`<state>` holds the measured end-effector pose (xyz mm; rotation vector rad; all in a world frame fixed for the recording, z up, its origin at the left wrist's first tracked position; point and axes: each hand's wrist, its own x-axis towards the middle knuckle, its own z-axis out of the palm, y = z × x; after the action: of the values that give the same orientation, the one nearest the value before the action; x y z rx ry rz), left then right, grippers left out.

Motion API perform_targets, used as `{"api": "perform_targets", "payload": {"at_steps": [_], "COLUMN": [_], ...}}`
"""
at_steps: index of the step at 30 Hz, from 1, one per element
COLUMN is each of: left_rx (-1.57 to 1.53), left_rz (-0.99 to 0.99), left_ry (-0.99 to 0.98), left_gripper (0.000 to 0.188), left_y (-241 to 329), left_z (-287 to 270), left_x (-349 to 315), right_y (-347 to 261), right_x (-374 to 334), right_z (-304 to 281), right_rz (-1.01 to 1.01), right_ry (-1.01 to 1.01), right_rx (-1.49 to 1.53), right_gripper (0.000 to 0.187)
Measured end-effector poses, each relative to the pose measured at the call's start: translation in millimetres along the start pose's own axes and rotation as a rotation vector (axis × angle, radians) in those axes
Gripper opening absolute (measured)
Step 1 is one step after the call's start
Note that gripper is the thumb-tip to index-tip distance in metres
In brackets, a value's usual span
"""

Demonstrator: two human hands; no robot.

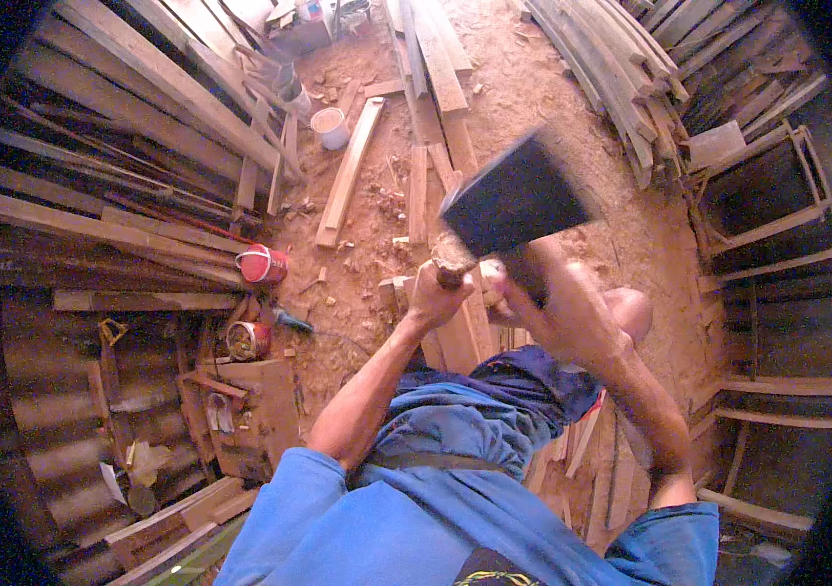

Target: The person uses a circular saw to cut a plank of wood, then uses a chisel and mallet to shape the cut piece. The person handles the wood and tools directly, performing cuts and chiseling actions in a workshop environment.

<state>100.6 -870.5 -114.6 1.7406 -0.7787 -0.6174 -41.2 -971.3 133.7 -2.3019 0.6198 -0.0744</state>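
Note:
My left hand [438, 296] is closed around the upright wooden handle of a chisel [453, 256], whose round, worn butt end pokes out above my fist; its blade is hidden below. My right hand [572, 308] grips the handle of a mallet [516, 195]. The mallet's large, dark, block-shaped head is smeared by motion and hangs just above and to the right of the chisel's butt. Beneath my hands a wooden beam [465, 342] runs between my legs, partly covered by my arms and shorts. Where the chisel meets the wood cannot be seen.
Long boards [621, 68] are stacked at the far right, and more timber [123, 88] leans along the left. A white bucket [329, 127] and a red bucket [262, 264] stand at left. A loose plank [353, 171] lies on the chip-strewn floor. Wooden frames [768, 195] stand at right.

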Motion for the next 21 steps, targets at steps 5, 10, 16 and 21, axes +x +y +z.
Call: {"api": "perform_targets", "payload": {"at_steps": [5,10,16,21], "left_rx": [-0.302,-0.126,-0.114,-0.066], "left_rz": [0.028,0.024,0.041,0.021], "left_ry": [0.126,0.042,-0.008,0.206], "left_gripper": [0.011,0.012,0.015,0.019], "left_y": [-13.1,-19.4,-25.5,-27.2], "left_z": [-13.8,-19.5,-5.1,-18.5], "left_x": [8.0,3.4,0.6,2.7], "right_y": [20.5,3.1,6.0,43.3], "right_x": [-6.7,-16.9,0.5,7.4], "right_z": [-6.2,-24.6,6.1,16.7], "right_rz": [0.024,0.024,-0.076,-0.071], "right_ry": [-0.08,0.037,0.172,-0.032], "right_rx": [-0.183,-0.073,0.214,-0.261], "right_gripper": [0.044,0.043,0.04,0.04]}}
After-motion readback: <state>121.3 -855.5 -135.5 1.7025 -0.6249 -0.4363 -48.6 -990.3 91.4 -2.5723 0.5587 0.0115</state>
